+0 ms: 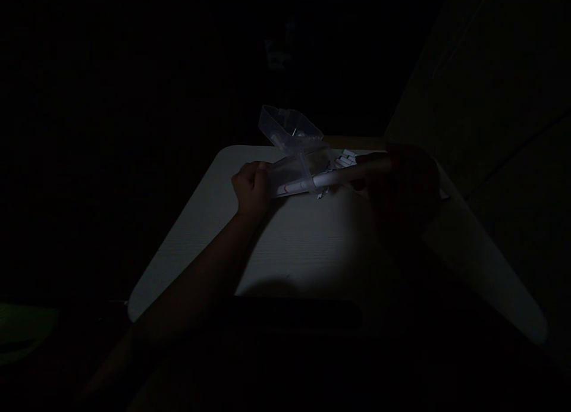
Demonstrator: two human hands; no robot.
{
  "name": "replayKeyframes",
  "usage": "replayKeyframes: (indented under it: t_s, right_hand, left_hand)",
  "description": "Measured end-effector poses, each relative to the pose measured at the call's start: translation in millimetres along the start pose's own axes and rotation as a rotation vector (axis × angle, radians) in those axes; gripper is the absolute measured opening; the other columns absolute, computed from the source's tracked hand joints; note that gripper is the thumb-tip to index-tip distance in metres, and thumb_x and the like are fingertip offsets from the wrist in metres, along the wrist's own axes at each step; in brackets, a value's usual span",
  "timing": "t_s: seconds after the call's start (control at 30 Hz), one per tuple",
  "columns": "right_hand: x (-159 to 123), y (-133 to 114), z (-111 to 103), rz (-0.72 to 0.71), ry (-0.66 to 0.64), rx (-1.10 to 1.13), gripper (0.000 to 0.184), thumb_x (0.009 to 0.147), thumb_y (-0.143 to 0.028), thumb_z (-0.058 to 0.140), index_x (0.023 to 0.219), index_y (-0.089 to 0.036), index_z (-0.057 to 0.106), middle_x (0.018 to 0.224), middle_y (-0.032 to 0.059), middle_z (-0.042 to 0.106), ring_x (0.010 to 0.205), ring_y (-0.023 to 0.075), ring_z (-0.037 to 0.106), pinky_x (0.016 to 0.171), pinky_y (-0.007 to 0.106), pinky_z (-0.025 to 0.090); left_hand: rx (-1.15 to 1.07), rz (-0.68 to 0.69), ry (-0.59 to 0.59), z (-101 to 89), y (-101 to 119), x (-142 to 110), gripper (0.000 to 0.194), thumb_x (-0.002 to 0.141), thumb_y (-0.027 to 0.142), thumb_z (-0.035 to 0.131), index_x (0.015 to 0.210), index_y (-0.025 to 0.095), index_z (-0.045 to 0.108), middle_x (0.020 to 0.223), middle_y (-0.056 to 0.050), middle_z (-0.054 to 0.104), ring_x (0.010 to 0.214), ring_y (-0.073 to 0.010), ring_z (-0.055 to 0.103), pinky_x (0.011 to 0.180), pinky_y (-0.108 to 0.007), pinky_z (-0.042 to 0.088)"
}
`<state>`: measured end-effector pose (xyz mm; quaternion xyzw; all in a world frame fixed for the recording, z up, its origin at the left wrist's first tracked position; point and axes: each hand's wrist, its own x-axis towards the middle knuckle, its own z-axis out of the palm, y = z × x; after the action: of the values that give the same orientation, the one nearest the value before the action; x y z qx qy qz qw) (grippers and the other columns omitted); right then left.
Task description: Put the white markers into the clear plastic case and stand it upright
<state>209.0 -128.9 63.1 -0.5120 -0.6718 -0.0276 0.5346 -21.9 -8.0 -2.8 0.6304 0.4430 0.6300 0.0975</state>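
Note:
The scene is very dark. My left hand (252, 189) is closed around the left end of a clear plastic box (289, 169), thumb on top. Its hinged lid (289, 126) stands open, tilted up at the back. Inside lies a white pen-like stick (292, 188) with a red band. My right hand (397, 189) is in deep shadow at the box's right side. Its fingers seem closed on a long pale tube-shaped item (352, 173), whose left end reaches the box edge. Exactly how they grip it is hidden by the dark.
Several small white pieces (346, 157) with dark and green marks lie behind the tube. Everything is over a white table (303, 239) with rounded corners and a dark slot near its front edge. A green object (27, 329) shows at lower left.

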Motion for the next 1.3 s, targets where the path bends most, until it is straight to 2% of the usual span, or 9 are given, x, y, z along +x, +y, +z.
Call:
replayKeyframes:
  t_s: [0.1,0.17,0.3,0.43,0.7,1.0,1.17,1.3]
  right_hand:
    - [-1.6,7.0,10.0,-0.072,0.106,0.278,0.028,0.099,-0.036,0.052,0.125,-0.027,0.053,0.119,0.007,0.069,0.109,0.0216,0.07,0.08,0.038,0.064]
    - [-1.9,9.3,14.6,-0.12,0.084,0.34,0.026,0.099,-0.034,0.052,0.125,-0.03,0.056,0.115,0.0037,0.072,0.097,0.0185,0.072,0.076,0.035,0.062]
    - [-0.8,6.3,14.1,-0.113,0.025,0.293,0.026,0.099,-0.035,0.052,0.123,-0.028,0.061,0.104,0.0026,0.074,0.077,0.0142,0.068,0.069,0.031,0.059]
    - [1.0,1.9,10.9,-0.118,0.033,0.238,0.027,0.097,-0.039,0.054,0.119,-0.026,0.064,0.091,0.0014,0.073,0.068,0.0124,0.065,0.062,0.027,0.056]
    - [2.2,-2.5,9.1,-0.105,0.058,0.162,0.023,0.094,-0.03,0.055,0.111,-0.022,0.068,0.091,0.0023,0.074,0.068,0.0126,0.064,0.062,0.026,0.056]
    - [3.0,-0.7,6.9,-0.146,0.073,0.255,0.015,0.095,-0.022,0.056,0.106,-0.023,0.066,0.099,0.0005,0.075,0.071,0.0095,0.066,0.062,0.024,0.054]
    - [6.6,5.6,3.4,-0.084,0.085,0.174,0.018,0.097,-0.03,0.053,0.099,-0.023,0.069,0.095,0.0021,0.076,0.071,0.0121,0.065,0.065,0.028,0.054]
    - [11.0,23.1,5.8,-0.055,0.053,0.058,0.025,0.097,-0.034,0.048,0.098,-0.022,0.07,0.094,0.0051,0.075,0.075,0.0153,0.066,0.068,0.03,0.054]
  left_hand:
    - [0.011,0.011,-0.005,0.7,-0.8,0.6,0.049,0.094,0.058,0.041,0.071,0.021,0.064,0.067,-0.002,0.06,0.073,-0.0187,0.06,0.071,-0.033,0.046]
    - [0.023,0.014,0.0,1.0,-0.6,1.3,0.049,0.094,0.058,0.042,0.071,0.021,0.064,0.067,-0.002,0.061,0.073,-0.0187,0.061,0.071,-0.034,0.047]
    - [0.027,0.012,0.005,1.1,0.3,1.7,0.048,0.093,0.057,0.043,0.071,0.021,0.065,0.065,-0.002,0.06,0.072,-0.0188,0.061,0.069,-0.034,0.046]
    - [0.02,0.034,0.0,0.7,-0.6,1.5,0.047,0.094,0.056,0.043,0.072,0.021,0.065,0.065,-0.002,0.06,0.072,-0.0189,0.061,0.068,-0.033,0.045]
    - [0.009,0.038,0.009,0.7,1.1,0.6,0.047,0.096,0.054,0.042,0.071,0.02,0.064,0.067,-0.002,0.06,0.074,-0.0182,0.062,0.071,-0.033,0.047]
    - [0.009,0.04,0.027,1.1,-3.2,0.1,0.047,0.095,0.055,0.044,0.071,0.021,0.065,0.067,-0.001,0.06,0.073,-0.0183,0.062,0.071,-0.033,0.046]
    - [0.011,0.048,0.016,1.6,-7.9,0.6,0.048,0.096,0.055,0.042,0.072,0.021,0.065,0.066,-0.001,0.059,0.071,-0.0179,0.061,0.068,-0.033,0.045]
    - [0.022,0.043,0.009,2.0,-11.6,1.0,0.047,0.097,0.054,0.042,0.074,0.021,0.066,0.066,-0.001,0.058,0.07,-0.0178,0.06,0.067,-0.033,0.044]
